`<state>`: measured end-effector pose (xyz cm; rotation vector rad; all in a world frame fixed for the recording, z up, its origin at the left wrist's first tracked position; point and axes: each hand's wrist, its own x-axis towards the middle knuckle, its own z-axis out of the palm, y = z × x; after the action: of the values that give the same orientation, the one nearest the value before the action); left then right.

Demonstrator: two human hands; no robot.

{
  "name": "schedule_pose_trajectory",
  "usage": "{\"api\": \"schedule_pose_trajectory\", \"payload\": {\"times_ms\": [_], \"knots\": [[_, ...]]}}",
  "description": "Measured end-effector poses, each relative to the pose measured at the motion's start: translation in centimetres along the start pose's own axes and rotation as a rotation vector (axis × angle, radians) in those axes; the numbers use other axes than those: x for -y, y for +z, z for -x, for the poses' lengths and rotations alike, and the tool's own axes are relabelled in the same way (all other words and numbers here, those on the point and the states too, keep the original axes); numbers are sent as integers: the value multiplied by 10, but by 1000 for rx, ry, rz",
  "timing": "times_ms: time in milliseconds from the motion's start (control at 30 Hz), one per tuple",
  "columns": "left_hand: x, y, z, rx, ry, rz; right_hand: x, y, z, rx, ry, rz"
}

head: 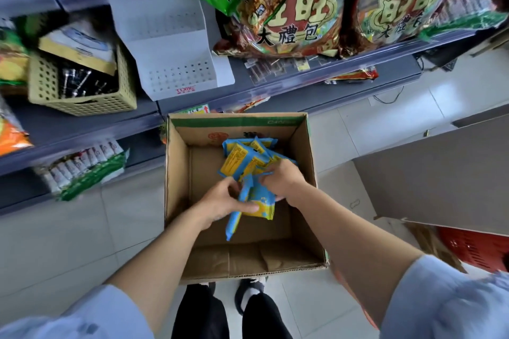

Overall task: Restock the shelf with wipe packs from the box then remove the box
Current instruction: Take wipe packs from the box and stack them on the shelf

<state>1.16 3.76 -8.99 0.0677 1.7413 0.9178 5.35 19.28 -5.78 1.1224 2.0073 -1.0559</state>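
An open cardboard box (179, 173) stands on the floor in front of the shelf. Inside it lie several blue-and-yellow wipe packs (242, 153), bunched toward the far right. My left hand (220, 201) grips blue-and-yellow packs (259, 201) that hang down inside the box. My right hand (281, 177) closes on the packs from the right, just above them. Both hands are within the box opening. A white perforated display tray (170, 44) sits empty on the shelf above the box.
A yellow-green perforated basket (82, 102) with goods sits left of the tray. Large red-and-gold snack bags (292, 14) fill the shelf to the right. Another cardboard box flap (429, 173) and a red basket (473, 248) lie at the right. My feet stand at the box's near edge.
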Motion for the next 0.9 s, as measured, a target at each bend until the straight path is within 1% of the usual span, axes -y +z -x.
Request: {"api": "schedule_pose_trajectory", "payload": {"times_ms": [67, 100, 200, 267, 333, 400, 533, 667, 733, 800, 900], "knots": [[-5, 3, 8, 62, 23, -5, 5, -7, 5, 10, 22, -22], [-7, 3, 11, 64, 48, -33, 6, -11, 8, 10, 43, -45], [-16, -1, 20, -10, 93, -101, 7, -20, 19, 22, 112, -243], [-24, -7, 29, -82, 81, -97, 10, -27, 28, 21, 123, -373], [-30, -13, 39, -145, 66, -23, 17, -34, 36, 26, 88, -438], [-38, -19, 52, -162, 71, 74, 27, -43, 46, 38, 42, -466], [-61, -26, 79, -129, 113, 142, 47, -60, 69, 75, -60, -384], [-75, -39, 98, -187, 139, 256, 60, -75, 91, 81, -121, -363], [-80, -45, 112, -189, 147, 298, 67, -81, 101, 91, -154, -353], [-83, -50, 127, -198, 164, 292, 76, -84, 109, 92, -186, -317], [-83, -61, 147, -296, 183, 249, 90, -83, 123, 92, -254, -231]]}}
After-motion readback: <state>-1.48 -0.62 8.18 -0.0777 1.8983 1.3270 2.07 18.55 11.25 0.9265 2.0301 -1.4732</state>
